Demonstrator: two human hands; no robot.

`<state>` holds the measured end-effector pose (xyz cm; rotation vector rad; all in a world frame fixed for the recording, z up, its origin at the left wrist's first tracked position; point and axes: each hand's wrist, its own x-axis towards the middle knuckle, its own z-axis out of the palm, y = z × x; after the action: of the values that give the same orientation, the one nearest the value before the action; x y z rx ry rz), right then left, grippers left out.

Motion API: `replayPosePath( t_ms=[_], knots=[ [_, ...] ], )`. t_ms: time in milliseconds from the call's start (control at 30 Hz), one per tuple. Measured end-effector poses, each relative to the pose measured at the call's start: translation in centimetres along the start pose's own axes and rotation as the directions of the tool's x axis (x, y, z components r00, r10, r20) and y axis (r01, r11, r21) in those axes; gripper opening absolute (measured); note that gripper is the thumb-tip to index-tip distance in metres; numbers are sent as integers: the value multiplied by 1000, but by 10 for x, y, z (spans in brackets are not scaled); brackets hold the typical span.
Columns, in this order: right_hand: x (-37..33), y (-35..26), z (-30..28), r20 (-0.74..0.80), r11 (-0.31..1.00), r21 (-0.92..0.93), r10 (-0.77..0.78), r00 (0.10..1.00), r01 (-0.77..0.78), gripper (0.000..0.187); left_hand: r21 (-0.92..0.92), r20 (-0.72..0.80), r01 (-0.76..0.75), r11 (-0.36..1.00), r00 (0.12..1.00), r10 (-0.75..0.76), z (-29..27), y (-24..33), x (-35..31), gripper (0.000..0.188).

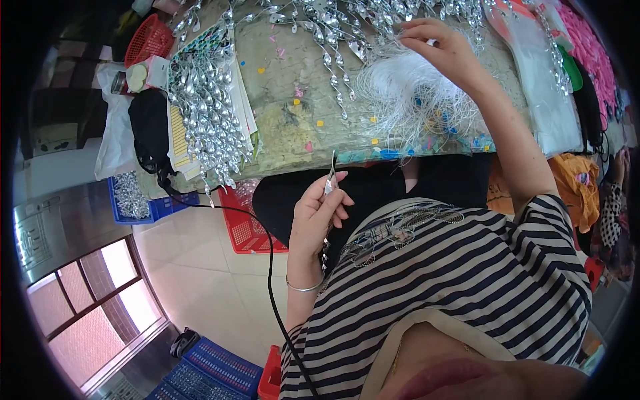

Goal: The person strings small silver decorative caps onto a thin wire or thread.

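Note:
My left hand (320,210) is closed just in front of the table edge. A slim metal tool (333,165) with a dark, slightly curved tip sticks up from its fingers; whether it is tweezers or snips I cannot tell. A short strand of silver twisted beads (325,255) hangs below the same hand. At the far side of the table my right hand (443,57) has its thumb and fingers drawn together beside silver bead strands (333,30). What is between those fingertips, if anything, is too small to make out. A loose heap of clear-white thread (417,83) lies beneath the right hand.
More silver bead strands (210,113) lie over papers at the table's left, near a red basket (150,39) and a black pouch (148,123). Plastic bags (543,87) cover the right side. A black cable (271,280) runs past my left arm. Below stands a red crate (247,227).

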<state>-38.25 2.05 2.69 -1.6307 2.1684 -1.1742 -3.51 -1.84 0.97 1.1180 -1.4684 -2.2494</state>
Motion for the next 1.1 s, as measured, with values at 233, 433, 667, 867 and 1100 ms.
replayPosePath(
  t_ms=[233, 433, 667, 867, 1100],
  knots=[
    [-44, 2, -33, -61, 912, 362, 231, 971, -194, 17, 16, 25, -35, 999, 999, 35, 7, 11, -1, 41],
    [-79, -42, -16, 203, 818, 482, 244, 948, -314, 13, 144, -4, -41, 989, 999, 42, 30, 24, 8, 43],
    [-107, -83, 47, 374, 856, 461, 51, 926, -233, 8, 238, -56, -145, 960, 985, 163, 56, 21, 20, 33],
    [-98, -89, 44, 498, 784, 474, 136, 856, -400, 12, 216, -187, -46, 975, 979, 87, 42, 22, 13, 16],
    [-93, -89, 44, 544, 660, 517, 239, 805, -545, 16, 80, -239, -79, 994, 966, 96, 31, 17, 12, 14]
  ],
)
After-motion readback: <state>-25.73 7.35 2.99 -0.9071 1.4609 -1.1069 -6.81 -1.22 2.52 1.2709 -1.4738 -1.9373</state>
